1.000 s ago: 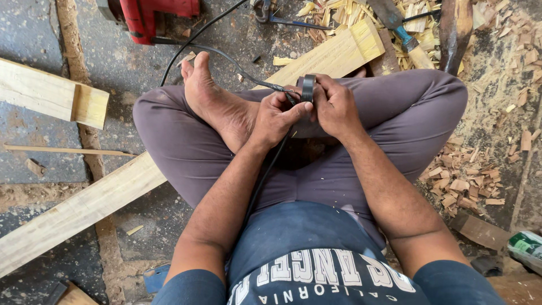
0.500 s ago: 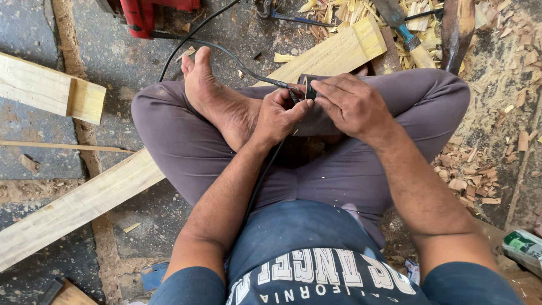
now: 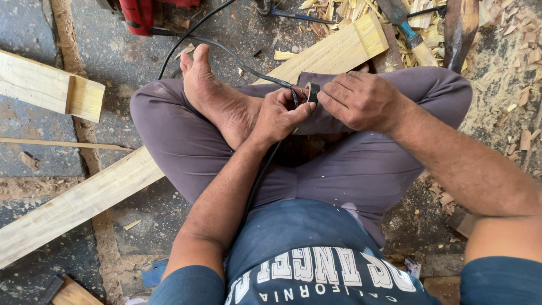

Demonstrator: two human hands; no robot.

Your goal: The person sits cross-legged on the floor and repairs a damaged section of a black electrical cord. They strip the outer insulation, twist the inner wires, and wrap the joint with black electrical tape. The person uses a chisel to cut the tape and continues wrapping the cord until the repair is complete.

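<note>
Seated cross-legged on a stone floor. Black power cable (image 3: 237, 59) pinched in left hand (image 3: 279, 116), running up-left toward a red power tool (image 3: 138, 12) and down along the forearm (long axis roughly diagonal). Small dark roll of insulating tape (image 3: 312, 90) gripped by right hand (image 3: 361, 101), touching the cable above the lap. Pale, rough-sawn wooden plank (image 3: 84, 197) beneath the knee; wood shavings (image 3: 525, 51) scattered right.
</note>
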